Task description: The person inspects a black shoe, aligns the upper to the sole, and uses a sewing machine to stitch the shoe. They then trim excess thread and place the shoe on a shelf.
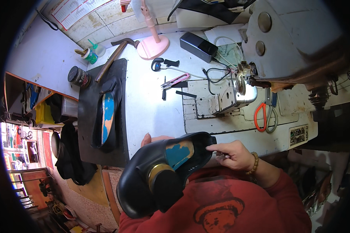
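Note:
A black shoe (pixel 134 182) with a strap and a gold-toned trim is held up in front of me, its toe toward the lower left. Its insole (pixel 179 155) shows teal patches over tan. Behind the shoe's far side is my left hand (pixel 156 138), closed round it, with most of its fingers hidden. My right hand (pixel 234 154) is at the heel end, index fingertip on the inside of the heel rim and the other fingers curled. Whether anything small sits between those fingers is too unclear to see. A matching shoe (pixel 98 120) lies on a dark mat to the left.
A sewing machine (pixel 291 42) overhangs the right of the white table (pixel 151 112). Orange-handled scissors (pixel 262 116), pink snips (pixel 177 80), a black power bank (pixel 198 46) and cables lie about. Farther back are a hammer (pixel 112 60), a dark jar (pixel 79 76) and a pink stand (pixel 153 46).

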Tool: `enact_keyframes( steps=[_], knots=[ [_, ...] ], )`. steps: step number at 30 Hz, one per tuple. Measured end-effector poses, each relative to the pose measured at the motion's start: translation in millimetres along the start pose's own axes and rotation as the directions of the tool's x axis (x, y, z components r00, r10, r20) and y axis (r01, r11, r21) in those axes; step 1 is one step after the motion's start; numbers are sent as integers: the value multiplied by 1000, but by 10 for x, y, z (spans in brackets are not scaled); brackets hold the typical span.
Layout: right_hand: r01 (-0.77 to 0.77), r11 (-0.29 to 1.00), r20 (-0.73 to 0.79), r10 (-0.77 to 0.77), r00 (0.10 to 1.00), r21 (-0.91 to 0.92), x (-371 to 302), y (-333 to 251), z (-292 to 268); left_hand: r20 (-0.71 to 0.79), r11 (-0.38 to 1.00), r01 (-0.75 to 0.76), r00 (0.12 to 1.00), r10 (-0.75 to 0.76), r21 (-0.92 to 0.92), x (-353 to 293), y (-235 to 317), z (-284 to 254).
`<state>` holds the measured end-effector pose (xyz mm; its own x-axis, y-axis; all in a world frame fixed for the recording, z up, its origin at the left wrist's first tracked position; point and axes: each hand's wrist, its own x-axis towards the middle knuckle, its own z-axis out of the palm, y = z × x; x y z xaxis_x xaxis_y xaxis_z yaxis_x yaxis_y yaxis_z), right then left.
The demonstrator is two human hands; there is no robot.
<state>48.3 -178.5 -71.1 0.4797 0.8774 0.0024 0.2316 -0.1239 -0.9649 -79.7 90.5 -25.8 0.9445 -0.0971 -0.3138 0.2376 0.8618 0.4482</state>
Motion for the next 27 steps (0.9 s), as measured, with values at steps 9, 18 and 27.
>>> enact_keyframes(
  steps=[9, 18, 27],
  knots=[
    [-81, 932, 83, 117, 990, -353, 154, -14, 11, -380, 950, 37, 921, 88, 311, 192, -309, 245],
    [119, 773, 397, 182, 899, -623, 523, 21, 15, 352, 165, -453, 835, 424, 876, 476, -533, -429],
    [-16, 907, 493, 243, 835, -421, 694, 526, 142, 518, 56, -602, 728, 449, 797, 532, -420, -80]
  ],
)
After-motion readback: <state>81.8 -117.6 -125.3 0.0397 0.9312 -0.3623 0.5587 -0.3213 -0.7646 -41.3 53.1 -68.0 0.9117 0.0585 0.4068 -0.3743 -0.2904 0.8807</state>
